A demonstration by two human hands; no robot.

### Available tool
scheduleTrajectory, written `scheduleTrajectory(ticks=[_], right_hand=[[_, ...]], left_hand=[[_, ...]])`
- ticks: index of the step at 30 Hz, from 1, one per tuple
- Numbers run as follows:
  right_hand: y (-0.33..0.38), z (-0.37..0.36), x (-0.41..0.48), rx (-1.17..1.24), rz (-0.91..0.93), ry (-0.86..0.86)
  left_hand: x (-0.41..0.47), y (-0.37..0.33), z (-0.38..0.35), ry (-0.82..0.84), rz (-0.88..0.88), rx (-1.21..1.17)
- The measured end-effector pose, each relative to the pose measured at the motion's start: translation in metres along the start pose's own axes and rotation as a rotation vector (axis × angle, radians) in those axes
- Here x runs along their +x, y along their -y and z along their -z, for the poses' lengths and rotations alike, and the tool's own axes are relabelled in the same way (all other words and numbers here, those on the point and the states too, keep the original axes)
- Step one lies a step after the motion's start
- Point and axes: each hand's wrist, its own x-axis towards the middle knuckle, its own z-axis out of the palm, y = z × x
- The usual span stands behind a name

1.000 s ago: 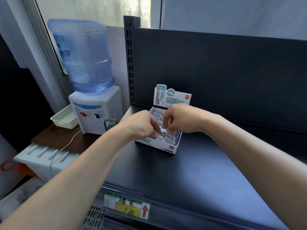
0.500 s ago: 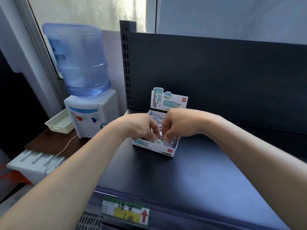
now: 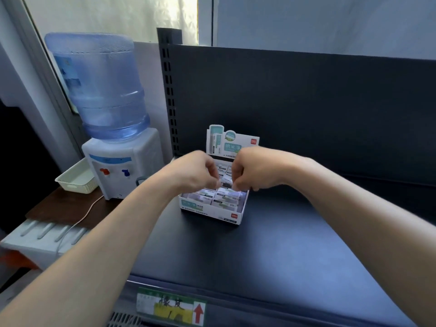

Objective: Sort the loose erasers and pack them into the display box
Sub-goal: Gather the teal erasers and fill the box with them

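Right, both of my hands are curled down over the box (image 3: 208, 207): left hand (image 3: 197, 172) and right hand (image 3: 256, 171) each pinch one short end of a small eraser (image 3: 225, 182) with the fingertips. The picture is soft there, so I can't make out more of the grip than that. The eraser hangs just above the middle rows and seems not yet seated. I'd call it very light, firm with a little rubbery give, and probably slick in its wrapper, so an end pinch like this one suits it best; a squeeze on the flat faces would block the slot. Its long axis runs across from hand to hand, the same way as the packed erasers (image 3: 224, 199), which lie crosswise in two columns, labels up. The box itself runs lengthwise away from me, turned slightly, low front wall toward me and header card (image 3: 232, 143) standing at the far end. It looks nearly full, and I see no loose erasers around it. The box sits on the dark shelf (image 3: 259, 260), with a water dispenser (image 3: 118, 166) off to the left.
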Motion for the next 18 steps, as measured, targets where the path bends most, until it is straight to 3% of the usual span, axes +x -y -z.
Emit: scheduleTrajectory(ticks=[3,6,11,18], right_hand=[[-0.014,0.009,-0.014,-0.086,-0.053,-0.092],[-0.042,0.017,-0.040,-0.123,-0.148,-0.125],[-0.110,0.019,-0.107,-0.101,-0.404,-0.109],[-0.228,0.013,-0.234,-0.099,-0.663,-0.124]], left_hand=[[0.000,-0.022,-0.004,-0.106,-0.081,-0.028],[0.002,-0.057,-0.019,-0.096,-0.200,-0.027],[0.000,-0.133,-0.064,0.018,-0.405,-0.024],[-0.015,-0.263,-0.157,0.205,-0.559,0.006]])
